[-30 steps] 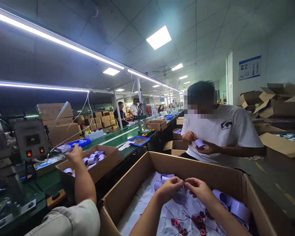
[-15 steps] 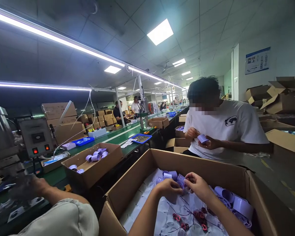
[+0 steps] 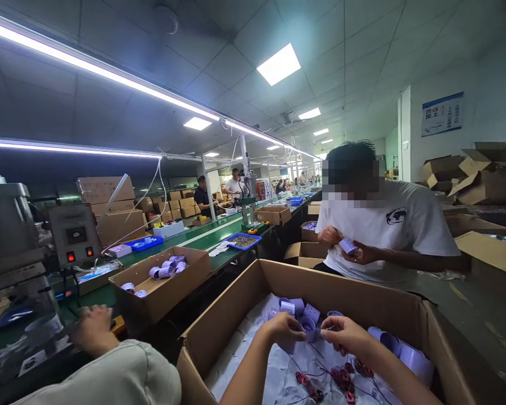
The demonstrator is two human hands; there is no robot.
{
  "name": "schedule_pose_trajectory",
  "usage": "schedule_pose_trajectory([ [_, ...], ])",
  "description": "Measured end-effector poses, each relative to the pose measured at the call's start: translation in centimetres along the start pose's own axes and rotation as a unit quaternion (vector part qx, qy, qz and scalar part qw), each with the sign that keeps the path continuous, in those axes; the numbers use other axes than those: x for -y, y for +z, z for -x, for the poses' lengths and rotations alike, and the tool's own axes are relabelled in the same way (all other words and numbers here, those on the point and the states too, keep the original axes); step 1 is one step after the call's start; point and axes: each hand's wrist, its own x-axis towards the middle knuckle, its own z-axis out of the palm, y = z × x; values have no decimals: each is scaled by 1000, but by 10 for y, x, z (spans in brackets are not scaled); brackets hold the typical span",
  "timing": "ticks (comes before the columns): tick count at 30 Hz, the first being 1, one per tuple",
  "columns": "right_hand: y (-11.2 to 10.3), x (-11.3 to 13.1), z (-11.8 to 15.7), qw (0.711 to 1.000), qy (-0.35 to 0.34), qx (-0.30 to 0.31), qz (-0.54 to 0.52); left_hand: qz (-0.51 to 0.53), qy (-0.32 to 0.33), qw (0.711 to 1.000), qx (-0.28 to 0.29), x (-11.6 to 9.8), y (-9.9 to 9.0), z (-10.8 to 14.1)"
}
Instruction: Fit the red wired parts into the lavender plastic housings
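Both hands are over a large cardboard box (image 3: 341,281) lined with white sheeting. My left hand (image 3: 283,328) has its fingers closed on the left side of a purple cup-shaped part (image 3: 308,327), whose round opening faces me. Just right of that part, my right hand (image 3: 341,333) pinches something small that I cannot make out. More purple parts (image 3: 293,306) lie behind my hands, and others (image 3: 413,360) are piled at the box's right side. Red pieces with dark wires (image 3: 341,378) rest on the sheeting below my right hand.
A person in a white shirt (image 3: 421,219) holds a purple part across the box. At left, another person's hand (image 3: 96,329) is beside a machine (image 3: 10,236). A smaller carton (image 3: 168,289) of purple parts stands on the green bench.
My right hand has moved slightly right and down, and the purple part between my hands shows more fully. The other person's hand at left has moved right, away from the machine.
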Motion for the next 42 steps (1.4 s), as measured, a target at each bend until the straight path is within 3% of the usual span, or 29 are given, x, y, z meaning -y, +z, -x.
schedule_pose_trajectory([
  [7,-7,-10,-2,998,-43,-29,24,-9,12,1000,-15,8,2,-4],
  [14,-11,2,-7,997,-41,-63,-20,59,38,993,-97,7,3,-9],
  [20,-10,6,-4,996,-53,-62,-44,55,62,990,-110,4,3,-11],
  [23,-9,-2,-10,993,-77,-67,-62,67,32,991,-108,5,3,-10],
  [27,-7,-6,-18,982,-100,-117,-109,62,0,984,-164,5,0,-8],
  [35,1,32,4,951,-172,-161,-198,116,92,951,-271,3,-8,-4],
  [42,10,31,10,964,-205,-102,-136,89,188,942,-262,10,-11,-7],
])
